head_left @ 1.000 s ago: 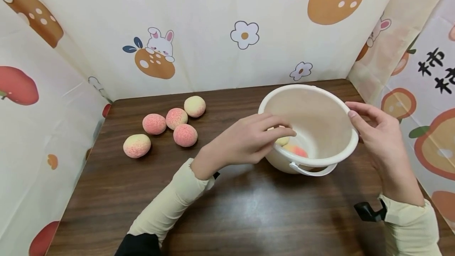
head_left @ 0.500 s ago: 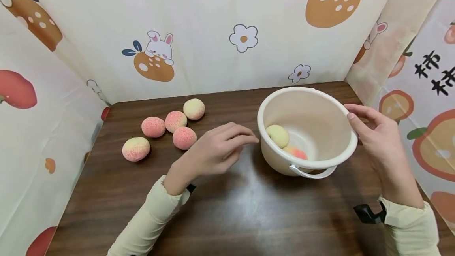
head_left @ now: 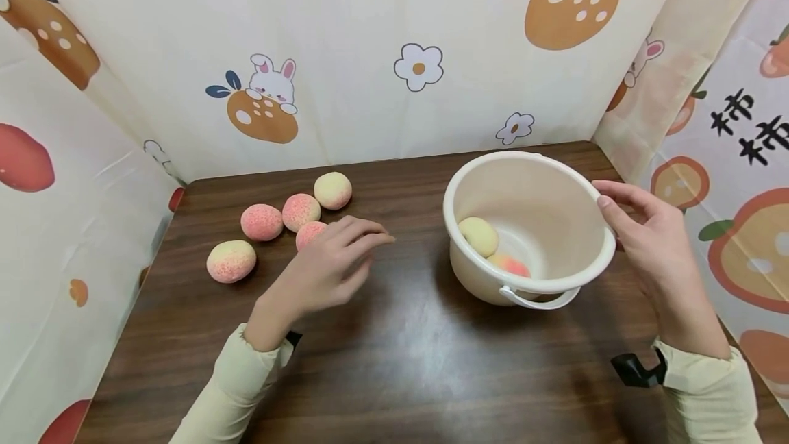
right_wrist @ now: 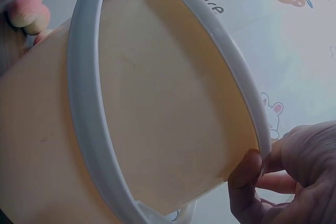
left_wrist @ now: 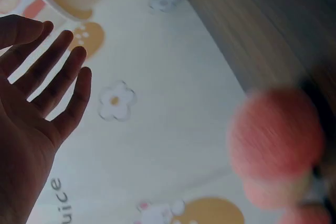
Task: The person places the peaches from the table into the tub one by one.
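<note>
A cream bucket (head_left: 530, 225) stands on the right of the table, with a yellow peach (head_left: 479, 236) and a pink-orange peach (head_left: 510, 266) inside. My right hand (head_left: 659, 245) pinches its right rim, thumb on one side and fingers on the other, as the right wrist view (right_wrist: 289, 177) also shows. My left hand (head_left: 320, 266) is in the air, holding nothing, fingers loosely bent; it partly covers a pink peach (head_left: 308, 233). Several other peaches lie beyond and left of it, among them a yellow-pink one (head_left: 231, 262). In the left wrist view a pink peach (left_wrist: 277, 134) appears beside the hand (left_wrist: 31, 98).
The dark wooden table (head_left: 394, 362) ends at a printed cloth (head_left: 345, 53) behind, with similar cloths on both sides. The bucket's white handle (head_left: 542, 303) hangs down at its front.
My left hand has moved out of the bucket and leftward to the peaches on the table, uncovering the yellow peach in the bucket. My right hand stays on the rim.
</note>
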`<state>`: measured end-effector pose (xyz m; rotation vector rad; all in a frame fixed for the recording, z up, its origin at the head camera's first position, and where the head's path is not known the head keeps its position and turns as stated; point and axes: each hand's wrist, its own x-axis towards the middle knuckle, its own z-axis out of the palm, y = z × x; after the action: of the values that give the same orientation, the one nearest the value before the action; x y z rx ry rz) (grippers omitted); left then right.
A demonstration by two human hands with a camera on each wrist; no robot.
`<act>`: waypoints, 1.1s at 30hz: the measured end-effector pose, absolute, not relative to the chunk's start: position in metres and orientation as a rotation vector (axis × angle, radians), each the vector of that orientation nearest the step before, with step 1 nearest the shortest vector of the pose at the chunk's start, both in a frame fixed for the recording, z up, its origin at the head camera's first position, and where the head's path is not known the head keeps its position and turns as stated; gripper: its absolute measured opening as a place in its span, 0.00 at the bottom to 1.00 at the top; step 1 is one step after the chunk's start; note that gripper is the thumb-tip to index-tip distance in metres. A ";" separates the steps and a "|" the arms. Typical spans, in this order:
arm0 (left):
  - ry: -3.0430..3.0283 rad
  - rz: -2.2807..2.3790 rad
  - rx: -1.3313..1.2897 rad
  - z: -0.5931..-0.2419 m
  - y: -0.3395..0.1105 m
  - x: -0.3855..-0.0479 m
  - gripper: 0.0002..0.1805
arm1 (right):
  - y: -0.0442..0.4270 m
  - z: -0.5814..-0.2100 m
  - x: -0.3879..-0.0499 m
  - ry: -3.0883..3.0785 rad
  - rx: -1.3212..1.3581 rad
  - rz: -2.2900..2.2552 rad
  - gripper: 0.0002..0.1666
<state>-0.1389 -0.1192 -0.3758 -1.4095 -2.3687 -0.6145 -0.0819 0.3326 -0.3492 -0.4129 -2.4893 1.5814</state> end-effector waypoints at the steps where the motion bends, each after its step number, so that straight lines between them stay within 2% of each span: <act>1: -2.381 -0.593 -1.385 -0.378 -0.124 -0.140 0.23 | 0.333 -0.349 -0.082 -2.488 -0.411 1.580 0.28; 17: -2.525 -0.293 -1.062 -0.411 -0.174 -0.153 0.15 | 0.336 -0.351 -0.081 -2.494 -0.416 1.603 0.25; 33: -2.749 -0.290 -0.907 -0.430 -0.188 -0.170 0.21 | 0.334 -0.350 -0.083 -2.501 -0.413 1.571 0.29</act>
<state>-0.1697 -0.1876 -0.4297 -0.9067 -2.7495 -0.2897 -0.0831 0.3337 -0.3499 -0.4128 -2.5012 1.5707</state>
